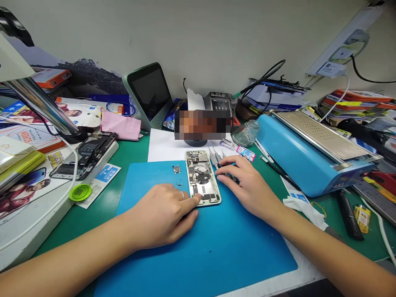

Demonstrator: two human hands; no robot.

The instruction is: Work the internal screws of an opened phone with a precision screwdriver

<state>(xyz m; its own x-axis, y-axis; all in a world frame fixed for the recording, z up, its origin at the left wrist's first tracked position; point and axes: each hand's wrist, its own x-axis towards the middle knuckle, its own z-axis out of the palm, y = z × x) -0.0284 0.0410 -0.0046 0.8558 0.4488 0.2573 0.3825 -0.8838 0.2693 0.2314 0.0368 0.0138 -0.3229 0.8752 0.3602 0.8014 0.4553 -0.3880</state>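
Observation:
An opened phone (202, 176) lies face-down without its back on a blue work mat (198, 247), its inner parts showing. My left hand (163, 214) rests on the mat, with fingertips pressed to the phone's near left corner. My right hand (244, 181) lies to the phone's right, fingers stretched over several screwdrivers (216, 159) beside it. A small loose part (176, 168) sits on the mat left of the phone.
A blue heating machine (312, 161) stands at the right. A glass jar (246, 133) and a small tester (221, 103) are behind the mat. Another disassembled phone (88, 154) lies on a white stand at the left, near a green lid (80, 192).

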